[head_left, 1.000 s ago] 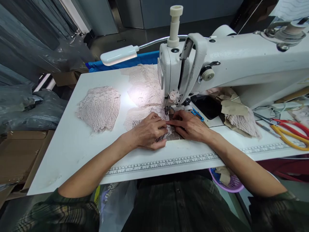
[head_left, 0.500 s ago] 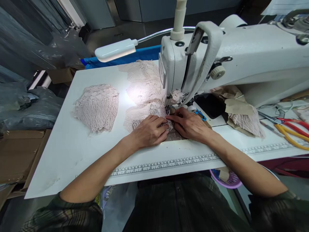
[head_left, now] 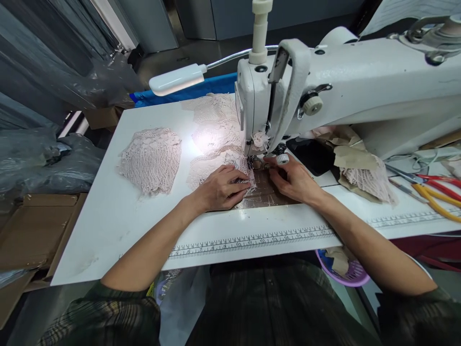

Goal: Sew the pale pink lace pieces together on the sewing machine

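Note:
My left hand [head_left: 218, 188] lies on a pale pink lace piece [head_left: 212, 168] just in front of the presser foot [head_left: 255, 163] of a white sewing machine [head_left: 324, 96], fingers curled and pressing the lace down. My right hand [head_left: 293, 180] sits to the right of the foot on the brown needle plate [head_left: 264, 194], fingers bent, fingertips near the foot and a small white knob [head_left: 283, 158]. What, if anything, it pinches is hidden.
A separate pile of pink lace [head_left: 151, 158] lies at the left of the white table [head_left: 108, 226]. More lace [head_left: 214, 115] trails behind the machine under a lamp [head_left: 176, 79]. Red and yellow scissors [head_left: 435, 192] lie at right. A purple basket [head_left: 345, 271] hangs below the table edge.
My right hand has moved back and right, away from my left hand, baring the brown plate. The left hand stays on the lace. The camera has shifted slightly.

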